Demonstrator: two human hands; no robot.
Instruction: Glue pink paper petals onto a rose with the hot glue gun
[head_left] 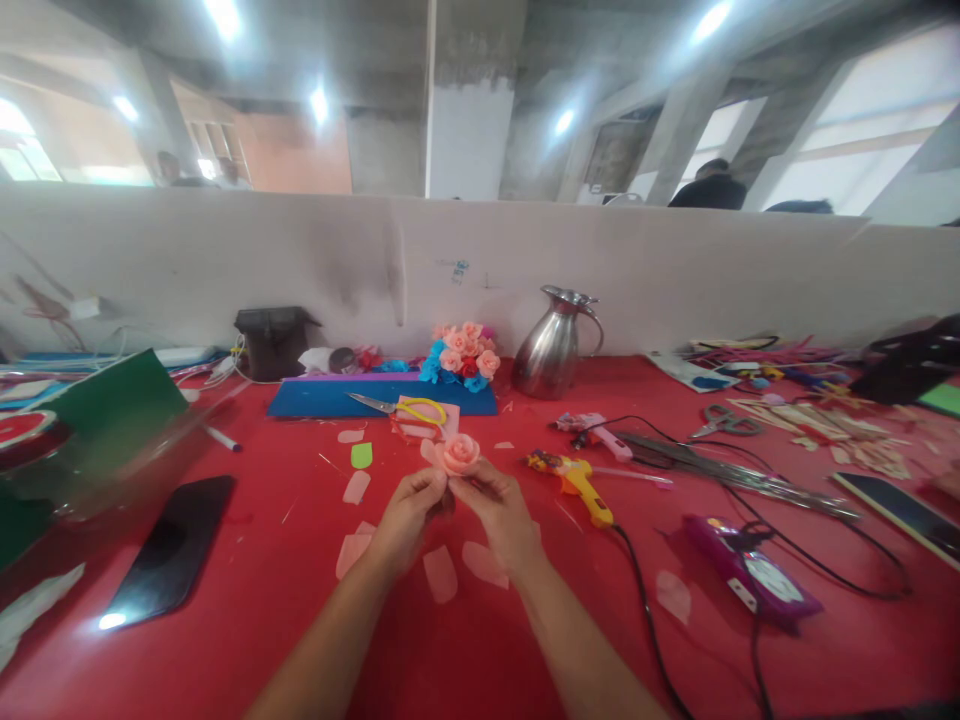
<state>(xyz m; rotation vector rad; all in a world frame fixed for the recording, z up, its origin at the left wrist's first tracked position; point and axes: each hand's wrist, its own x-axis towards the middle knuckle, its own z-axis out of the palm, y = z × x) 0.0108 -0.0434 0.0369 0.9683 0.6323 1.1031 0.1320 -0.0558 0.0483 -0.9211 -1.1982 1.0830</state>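
A pink paper rose (460,455) is held upright between both hands, above the red table. My left hand (411,510) is closed, its thumb and fingers pinching the flower's base and a loose outer petal on the left side. From the right, my right hand (496,508) grips the base too, with the thumb just under the bloom. The stem is mostly hidden by the fingers. Cut pink petals (440,574) lie around and below the hands, and a green leaf-shaped piece (361,456) rests to the left. Yellow-handled scissors (405,408) lie just behind the rose.
Right of the hands sit a yellow glue gun (577,484), a pink glue gun (596,434) and a purple power strip (750,575) with black cords. Behind stand a steel jug (551,345) and a flower bunch (465,357). A black phone (172,550) lies left.
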